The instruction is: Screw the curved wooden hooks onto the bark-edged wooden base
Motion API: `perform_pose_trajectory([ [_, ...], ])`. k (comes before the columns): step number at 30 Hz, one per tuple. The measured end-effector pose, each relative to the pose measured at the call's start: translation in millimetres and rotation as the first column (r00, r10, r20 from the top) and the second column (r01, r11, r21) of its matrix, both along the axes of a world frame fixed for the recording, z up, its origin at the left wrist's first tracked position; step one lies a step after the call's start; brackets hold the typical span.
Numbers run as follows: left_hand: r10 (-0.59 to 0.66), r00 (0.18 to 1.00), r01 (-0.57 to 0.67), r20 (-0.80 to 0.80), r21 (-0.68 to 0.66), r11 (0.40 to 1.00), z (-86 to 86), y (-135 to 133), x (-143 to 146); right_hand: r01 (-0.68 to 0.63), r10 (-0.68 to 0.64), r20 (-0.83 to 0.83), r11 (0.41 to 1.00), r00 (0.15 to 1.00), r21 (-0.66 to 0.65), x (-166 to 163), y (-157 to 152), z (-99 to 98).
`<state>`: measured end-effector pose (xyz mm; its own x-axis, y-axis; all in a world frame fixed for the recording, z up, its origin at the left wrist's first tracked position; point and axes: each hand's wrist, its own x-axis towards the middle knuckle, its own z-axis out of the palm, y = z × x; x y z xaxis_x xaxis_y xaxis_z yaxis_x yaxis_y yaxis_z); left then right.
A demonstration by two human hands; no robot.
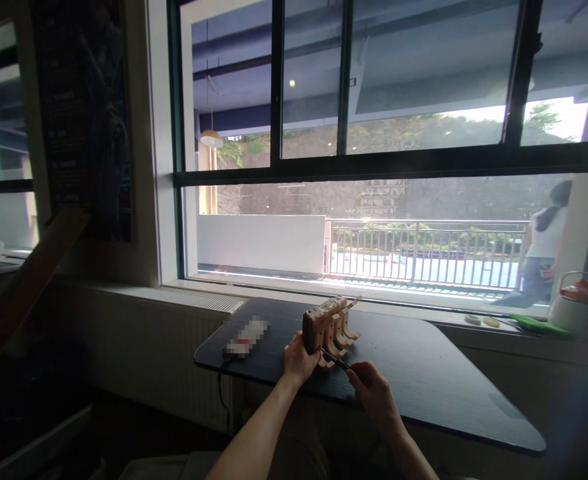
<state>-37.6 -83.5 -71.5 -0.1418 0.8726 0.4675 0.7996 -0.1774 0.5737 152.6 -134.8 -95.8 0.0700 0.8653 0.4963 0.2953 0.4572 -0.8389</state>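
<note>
A wooden piece [327, 328] with several curved, hook-like ribs stands on the dark table. My left hand [300, 358] grips its near end, fingers wrapped round the thick, rough-looking block along its left side. In my right hand [373, 389] is a slim, dark-handled tool [341, 364]. It points up and left, and its tip meets the lower near part of the ribbed piece beside my left fingers. Whether the tip is a blade, a file or something else, I cannot make out.
On the dark table [424, 363], a blurred white object [247, 337] lies at left, a cord [220, 393] hanging nearby. The sill holds a white pot with an orange lid [585, 300], a green cloth [539, 325] and small rings. A wooden board [34, 283] leans at left; outside walks a person [544, 247].
</note>
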Motion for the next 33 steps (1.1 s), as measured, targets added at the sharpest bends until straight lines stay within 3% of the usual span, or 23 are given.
perform_pose_trajectory([
  [24,-0.011,1.000,0.011,0.019,-0.008,1.000,1.8,-3.0,0.5,0.022,-0.022,-0.002,1.000,1.000,-0.023,-1.7,-2.1,0.0],
  [33,0.003,1.000,-0.003,0.002,0.010,1.000,0.7,-2.1,0.8,0.099,-0.109,0.090,0.989,0.990,0.107,-3.6,-2.9,2.4],
])
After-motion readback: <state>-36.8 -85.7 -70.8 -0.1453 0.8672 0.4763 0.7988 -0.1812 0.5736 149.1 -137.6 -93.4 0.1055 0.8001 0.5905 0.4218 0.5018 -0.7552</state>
